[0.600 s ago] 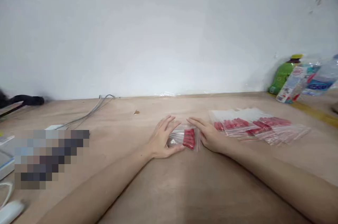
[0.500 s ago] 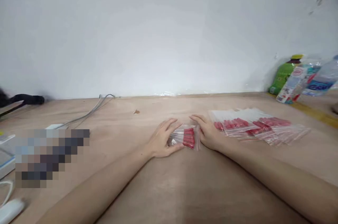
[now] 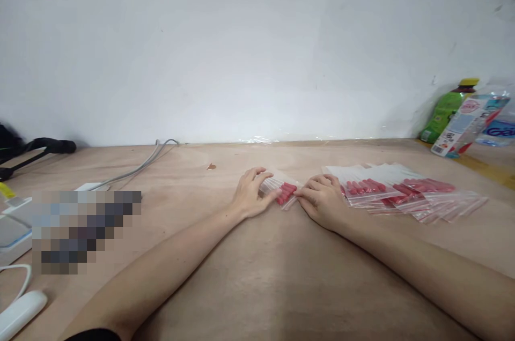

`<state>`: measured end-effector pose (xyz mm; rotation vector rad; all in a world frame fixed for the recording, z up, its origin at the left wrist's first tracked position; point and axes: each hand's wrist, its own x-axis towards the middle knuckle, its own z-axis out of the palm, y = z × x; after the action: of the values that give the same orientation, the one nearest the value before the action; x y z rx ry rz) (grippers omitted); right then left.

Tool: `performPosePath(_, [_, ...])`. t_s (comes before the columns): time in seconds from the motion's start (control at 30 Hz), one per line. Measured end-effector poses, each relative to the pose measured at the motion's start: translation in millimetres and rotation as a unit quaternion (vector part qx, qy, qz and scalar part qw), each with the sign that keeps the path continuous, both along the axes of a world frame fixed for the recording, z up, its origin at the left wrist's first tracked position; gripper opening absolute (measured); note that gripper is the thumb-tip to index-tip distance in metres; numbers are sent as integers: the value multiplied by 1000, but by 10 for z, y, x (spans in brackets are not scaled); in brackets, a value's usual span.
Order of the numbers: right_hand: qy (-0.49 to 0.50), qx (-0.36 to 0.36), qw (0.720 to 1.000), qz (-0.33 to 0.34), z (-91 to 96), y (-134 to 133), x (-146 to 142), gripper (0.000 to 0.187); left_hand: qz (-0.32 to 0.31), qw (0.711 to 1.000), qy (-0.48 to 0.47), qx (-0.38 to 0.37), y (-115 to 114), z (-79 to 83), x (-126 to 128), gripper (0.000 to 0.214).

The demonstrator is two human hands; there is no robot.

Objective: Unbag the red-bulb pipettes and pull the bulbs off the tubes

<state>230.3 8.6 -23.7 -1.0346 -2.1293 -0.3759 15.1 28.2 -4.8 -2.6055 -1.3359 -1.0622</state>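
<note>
1. Curves half open at nine o'clock with the left hand (image 3: 253,194), thumb on the near side and fingers on the far side of a small clear plastic bag (image 3: 274,182); cannot tell how firmly.
2. Bunches the fingers of the right hand (image 3: 324,199) together at three o'clock, pinching the bag's right edge.
3. Sits between both hands over a pale wooden table (image 3: 225,282), with short red cylindrical pieces (image 3: 287,191) showing through; cannot tell if lifted at the edge.
4. Looks light and slippery, likely limp in the film, firmer across the pieces, hardly fragile; best taken by the flat edge or across the filled part.
5. Crowds the right hand from three o'clock: a fanned pile of similar red-filled clear bags (image 3: 402,190).
6. Farther out, between nine and ten: a small brown scrap (image 3: 211,167), then a looped grey cable (image 3: 149,160).
7. Well apart, between two and three: a green bottle with a yellow cap (image 3: 444,110).
</note>
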Motion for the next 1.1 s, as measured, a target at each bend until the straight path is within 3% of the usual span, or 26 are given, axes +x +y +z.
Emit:
performPosePath(0.1, [-26, 35, 999, 12, 38, -51, 4, 12, -79, 996, 41, -10, -187, 52, 83, 63])
performPosePath(0.17, [-32, 37, 998, 29, 48, -61, 18, 12, -141, 988, 61, -27, -271, 64, 117, 66])
performPosePath(0.3, [-31, 17, 997, 74, 45, -40, 56, 13, -204, 977, 50, -46, -263, 49, 117, 39])
performPosePath(0.6, [-33, 1, 996, 83, 30, 1, 28, 15, -201, 980, 10, -5, -114, 10, 184, 21])
performPosePath(0.9, [-23, 13, 993, 116, 87, -4, 12, 14, -181, 972, -87, -119, -117, 42, 242, 12])
performPosePath(1.1, [-27, 18, 996, 82, 95, -32, 9, 13, -158, 967, -121, -160, -138, 46, 233, 10])
